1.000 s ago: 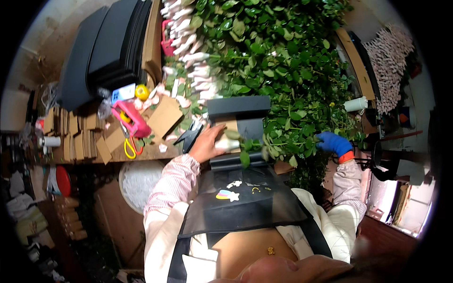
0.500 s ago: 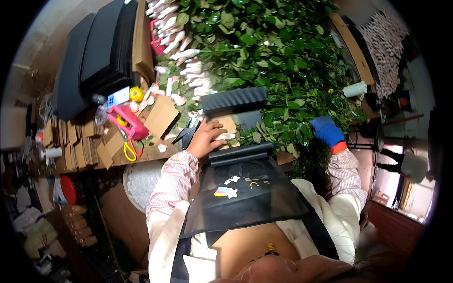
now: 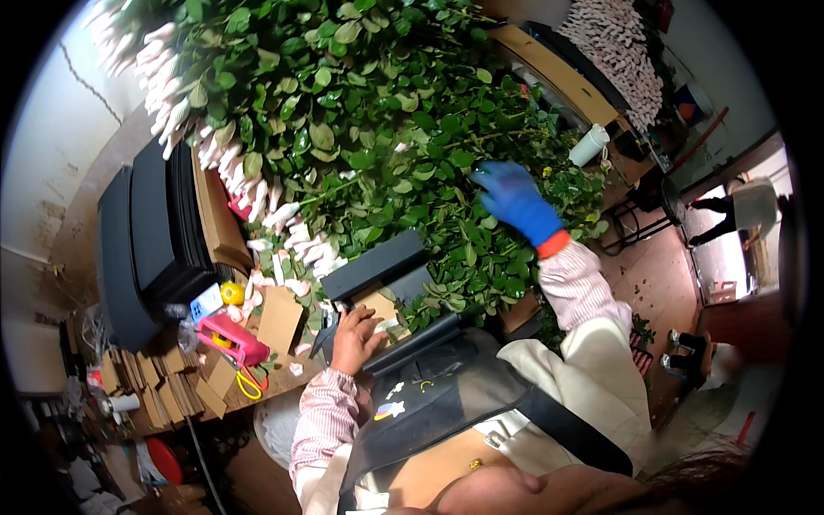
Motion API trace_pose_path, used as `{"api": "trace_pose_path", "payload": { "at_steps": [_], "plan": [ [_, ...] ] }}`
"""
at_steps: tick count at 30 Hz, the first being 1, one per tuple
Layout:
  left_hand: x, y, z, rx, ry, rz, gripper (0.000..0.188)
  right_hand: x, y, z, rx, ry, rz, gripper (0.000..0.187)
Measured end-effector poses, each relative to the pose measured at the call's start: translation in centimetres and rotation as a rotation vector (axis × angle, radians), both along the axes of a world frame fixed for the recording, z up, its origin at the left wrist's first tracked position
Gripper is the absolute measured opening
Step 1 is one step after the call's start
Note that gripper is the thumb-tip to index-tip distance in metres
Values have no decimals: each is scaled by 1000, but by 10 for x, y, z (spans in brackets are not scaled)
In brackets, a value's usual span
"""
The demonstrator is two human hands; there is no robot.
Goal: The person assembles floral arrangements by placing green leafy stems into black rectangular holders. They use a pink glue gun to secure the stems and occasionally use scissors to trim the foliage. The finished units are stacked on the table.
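Observation:
My bare left hand (image 3: 356, 339) lies with fingers stretched on the cardboard (image 3: 376, 307) in a black trough-like holder (image 3: 375, 263) at the table's front edge. A dark clip-like tool (image 3: 324, 336) sits just left of it. My right hand (image 3: 518, 203), in a blue glove with an orange cuff, reaches over a big pile of leafy green stems (image 3: 386, 163); its fingers look apart, their tips partly lost among the leaves. Pale pink, sleeved flower heads (image 3: 225, 156) line the pile's left side. Some leafy stems (image 3: 442, 296) lie across the holder's right end.
Left on the table are stacked black sheets (image 3: 176, 223), a pink tape dispenser (image 3: 233, 337), yellow-handled scissors (image 3: 249, 384), a yellow tape roll (image 3: 232, 293) and cardboard pieces (image 3: 154, 382). A white cylinder (image 3: 589, 146) stands at the right. Another person (image 3: 738, 210) is near the doorway.
My right hand has moved up and left from the stem ends onto the leafy pile. My left hand stays on the cardboard. The whole view has turned and shifted.

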State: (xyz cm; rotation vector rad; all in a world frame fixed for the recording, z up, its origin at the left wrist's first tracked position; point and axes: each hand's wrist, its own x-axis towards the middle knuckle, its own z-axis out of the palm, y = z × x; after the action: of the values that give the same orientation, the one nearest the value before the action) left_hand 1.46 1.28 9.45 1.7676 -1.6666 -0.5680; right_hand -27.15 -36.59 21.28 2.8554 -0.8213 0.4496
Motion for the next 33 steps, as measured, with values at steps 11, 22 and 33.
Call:
{"api": "trace_pose_path", "payload": {
  "at_steps": [11,22,33],
  "plan": [
    [-4,0,-3,31,-8,19,35,193,-16,-17,98,-155,92,47],
    [-3,2,-6,-11,18,7,32,29,32,60,-130,100,-26,26],
    [14,0,-20,-19,186,84,29,-50,126,-29,242,540,174,32]
  ]
}}
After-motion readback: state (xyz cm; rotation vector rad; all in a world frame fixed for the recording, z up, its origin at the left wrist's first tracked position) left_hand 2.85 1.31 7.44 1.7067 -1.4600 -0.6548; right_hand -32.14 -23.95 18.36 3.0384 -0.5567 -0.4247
